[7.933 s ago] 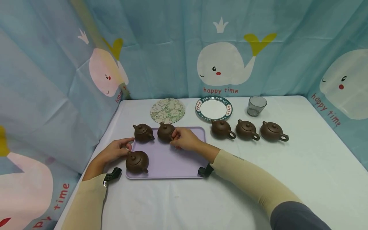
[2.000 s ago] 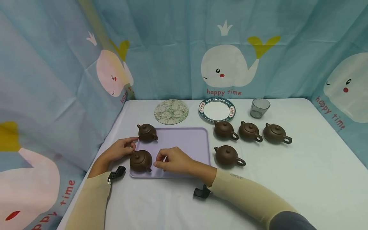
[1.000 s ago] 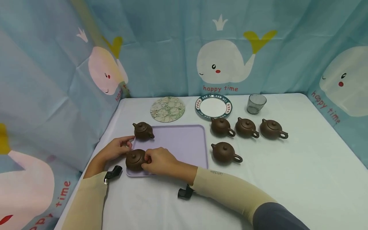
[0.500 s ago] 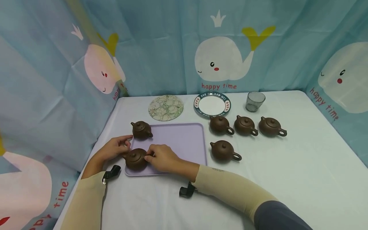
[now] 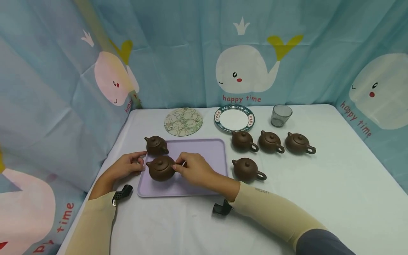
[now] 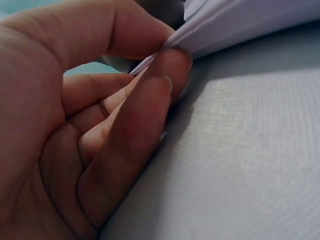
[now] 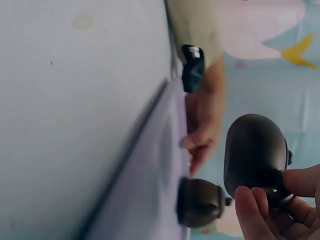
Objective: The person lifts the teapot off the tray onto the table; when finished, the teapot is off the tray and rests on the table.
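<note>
My right hand [image 5: 195,169] pinches the handle of a small brown clay teapot [image 5: 160,170], lidded and upright, its spout toward the left. In the right wrist view this teapot [image 7: 252,147] hangs clear of the lilac tray, its underside showing. A second brown teapot [image 5: 156,145] sits at the tray's back left corner. With thumb and fingers my left hand [image 5: 126,166] grips the left edge of the lilac tray [image 5: 194,191]. In the left wrist view the tray rim [image 6: 220,30] lies between thumb and fingertips, just over the white cloth.
Right of the tray stand a teapot [image 5: 246,169] in front and a row of three more behind, including the rightmost teapot [image 5: 298,143]. Along the back are a patterned round mat [image 5: 183,122], a green-rimmed plate [image 5: 218,124] and a glass [image 5: 281,116]. Curtains enclose the table.
One teapot has gone from the tray to the table at right. My right hand has since taken the front left teapot's handle and lifted it, rightward and back. The left hand stays put.
</note>
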A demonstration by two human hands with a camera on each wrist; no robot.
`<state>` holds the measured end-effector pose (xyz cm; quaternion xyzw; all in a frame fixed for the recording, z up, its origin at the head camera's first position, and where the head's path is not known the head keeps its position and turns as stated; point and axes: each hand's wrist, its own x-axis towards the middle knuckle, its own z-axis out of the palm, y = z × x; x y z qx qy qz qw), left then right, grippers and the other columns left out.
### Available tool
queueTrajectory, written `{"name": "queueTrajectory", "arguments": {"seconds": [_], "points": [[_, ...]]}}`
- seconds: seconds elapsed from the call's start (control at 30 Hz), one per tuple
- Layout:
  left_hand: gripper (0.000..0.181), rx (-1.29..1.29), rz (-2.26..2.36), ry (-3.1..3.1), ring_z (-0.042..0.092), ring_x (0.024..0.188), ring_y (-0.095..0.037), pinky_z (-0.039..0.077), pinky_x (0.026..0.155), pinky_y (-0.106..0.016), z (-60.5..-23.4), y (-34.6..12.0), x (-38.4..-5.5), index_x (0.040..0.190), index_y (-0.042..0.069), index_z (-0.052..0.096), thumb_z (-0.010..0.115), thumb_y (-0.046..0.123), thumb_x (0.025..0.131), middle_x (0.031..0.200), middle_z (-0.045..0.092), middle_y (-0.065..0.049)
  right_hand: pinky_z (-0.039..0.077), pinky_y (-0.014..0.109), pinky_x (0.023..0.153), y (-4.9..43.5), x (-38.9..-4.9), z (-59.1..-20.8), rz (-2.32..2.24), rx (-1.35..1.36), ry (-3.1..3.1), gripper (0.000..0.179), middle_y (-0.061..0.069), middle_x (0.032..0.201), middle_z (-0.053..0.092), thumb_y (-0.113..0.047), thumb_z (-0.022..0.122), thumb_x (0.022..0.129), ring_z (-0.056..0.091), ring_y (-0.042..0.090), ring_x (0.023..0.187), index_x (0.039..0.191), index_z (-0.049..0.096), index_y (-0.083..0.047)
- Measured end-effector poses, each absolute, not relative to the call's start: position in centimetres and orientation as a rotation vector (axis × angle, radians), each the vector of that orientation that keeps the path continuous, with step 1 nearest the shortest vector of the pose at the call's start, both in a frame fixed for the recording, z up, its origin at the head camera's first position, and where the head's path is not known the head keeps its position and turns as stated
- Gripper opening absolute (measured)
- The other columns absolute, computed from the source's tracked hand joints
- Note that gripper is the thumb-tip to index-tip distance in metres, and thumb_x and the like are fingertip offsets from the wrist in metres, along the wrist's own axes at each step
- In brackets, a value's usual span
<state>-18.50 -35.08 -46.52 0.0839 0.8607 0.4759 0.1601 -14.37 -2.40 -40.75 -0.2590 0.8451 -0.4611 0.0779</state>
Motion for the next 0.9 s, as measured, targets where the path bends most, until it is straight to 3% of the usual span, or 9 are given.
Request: {"name": "queueTrajectory", "arguments": {"seconds": [0.2, 0.33, 0.9], "points": [[0.065, 0.225, 1.357, 2.466, 0.055, 0.073, -0.015, 0.05, 0.064, -0.026, -46.3, -34.9, -18.4, 0.144, -0.008, 0.038, 0.066, 0.003, 0.085, 0.095, 0.055, -0.013, 0.048, 0.029, 0.057, 0.2, -14.2, -39.6, -1.501, -0.705, 2.502, 0.01, 0.0, 0.083, 0.069, -0.025, 0.063, 0.095, 0.062, 0.009, 0.066, 0.095, 0.065, -0.016], [0.066, 0.218, 1.36, 2.464, 0.055, 0.073, -0.014, 0.049, 0.064, -0.026, -46.4, -34.9, -18.5, 0.144, -0.007, 0.038, 0.066, 0.002, 0.085, 0.095, 0.054, -0.013, 0.051, 0.03, 0.06, 2.0, -14.2, -39.3, -1.567, -0.687, 2.503, 0.009, -0.002, 0.082, 0.068, -0.022, 0.063, 0.095, 0.066, 0.015, 0.07, 0.096, 0.064, -0.013], [0.066, 0.207, 1.337, 2.477, 0.057, 0.075, -0.017, 0.05, 0.066, -0.026, -46.5, -35.0, -18.4, 0.144, -0.005, 0.04, 0.067, 0.006, 0.085, 0.093, 0.055, -0.011, 0.054, 0.034, 0.066, 10.8, -14.6, -38.5, -1.63, -0.604, 2.682, 0.009, -0.001, 0.083, 0.068, -0.019, 0.063, 0.095, 0.066, 0.013, 0.071, 0.1, 0.064, -0.011]]}}
